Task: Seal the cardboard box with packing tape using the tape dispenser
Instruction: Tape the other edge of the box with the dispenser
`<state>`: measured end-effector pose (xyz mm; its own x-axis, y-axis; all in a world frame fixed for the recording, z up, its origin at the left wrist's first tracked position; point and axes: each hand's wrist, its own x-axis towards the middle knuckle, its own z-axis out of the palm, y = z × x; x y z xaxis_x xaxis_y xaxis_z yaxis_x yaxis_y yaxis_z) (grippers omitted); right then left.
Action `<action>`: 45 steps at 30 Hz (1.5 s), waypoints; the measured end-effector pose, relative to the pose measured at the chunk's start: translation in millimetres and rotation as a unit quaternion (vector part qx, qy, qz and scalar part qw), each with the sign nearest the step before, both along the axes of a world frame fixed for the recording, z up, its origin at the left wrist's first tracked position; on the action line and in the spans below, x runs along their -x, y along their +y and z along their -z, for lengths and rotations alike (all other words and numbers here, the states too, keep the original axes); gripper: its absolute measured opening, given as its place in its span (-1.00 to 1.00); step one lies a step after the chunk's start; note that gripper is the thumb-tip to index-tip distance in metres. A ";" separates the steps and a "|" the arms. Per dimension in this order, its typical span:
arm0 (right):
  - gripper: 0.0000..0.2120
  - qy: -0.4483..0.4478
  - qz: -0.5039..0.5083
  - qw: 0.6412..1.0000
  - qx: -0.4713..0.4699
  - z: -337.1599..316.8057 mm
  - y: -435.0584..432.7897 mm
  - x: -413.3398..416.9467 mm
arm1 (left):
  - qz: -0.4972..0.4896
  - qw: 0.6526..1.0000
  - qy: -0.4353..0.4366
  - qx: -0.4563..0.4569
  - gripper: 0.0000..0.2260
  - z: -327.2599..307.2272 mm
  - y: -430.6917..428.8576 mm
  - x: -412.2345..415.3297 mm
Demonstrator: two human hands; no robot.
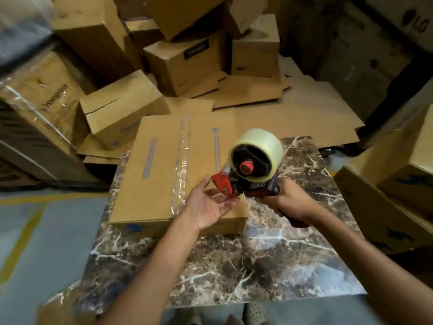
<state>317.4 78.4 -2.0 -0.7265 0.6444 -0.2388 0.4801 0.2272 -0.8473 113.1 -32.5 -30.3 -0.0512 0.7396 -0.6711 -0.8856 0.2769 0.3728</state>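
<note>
Box [164, 174] lay on the table's [257, 266] far left corner, taped seam running away from me, left of the dispenser [250, 170] gripped in my right hand [288, 202], left hand [210, 205] open beneath its nose.

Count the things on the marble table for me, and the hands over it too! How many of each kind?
Cardboard box on the marble table: 1
Tape dispenser held above it: 1
Hands: 2, the left hand open, the right hand gripping the dispenser's handle
Total: 4
</note>
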 end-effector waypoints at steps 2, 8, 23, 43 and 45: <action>-0.87 -0.033 -0.046 0.996 -0.069 -15.9 -8.8 26.2 | -0.035 0.999 -0.030 -0.022 -0.54 -0.8 -13.1 20.0; -0.81 -0.084 -0.129 0.981 -0.118 -28.5 -41.9 101.3 | -0.102 0.994 0.028 -0.012 -0.69 3.8 -69.0 69.5; -0.76 -0.084 -0.229 0.963 -0.110 4.3 -114.7 229.4 | -0.136 0.864 0.480 0.065 -0.79 27.6 -183.6 198.5; -0.55 -0.127 -0.234 0.946 -0.183 46.9 -105.6 247.2 | -0.102 0.857 0.499 0.073 -0.86 75.7 -217.4 253.3; -0.57 -0.139 -0.233 0.943 -0.193 51.1 -103.9 247.9 | -0.105 0.859 0.496 0.064 -0.84 80.7 -216.7 253.1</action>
<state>69.6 -25.5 -53.1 -0.8961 0.3481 -0.2755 0.4433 0.7345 -0.5137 -140.0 -249.2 -111.0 -0.7691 0.5672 -0.2947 -0.1845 0.2443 0.9520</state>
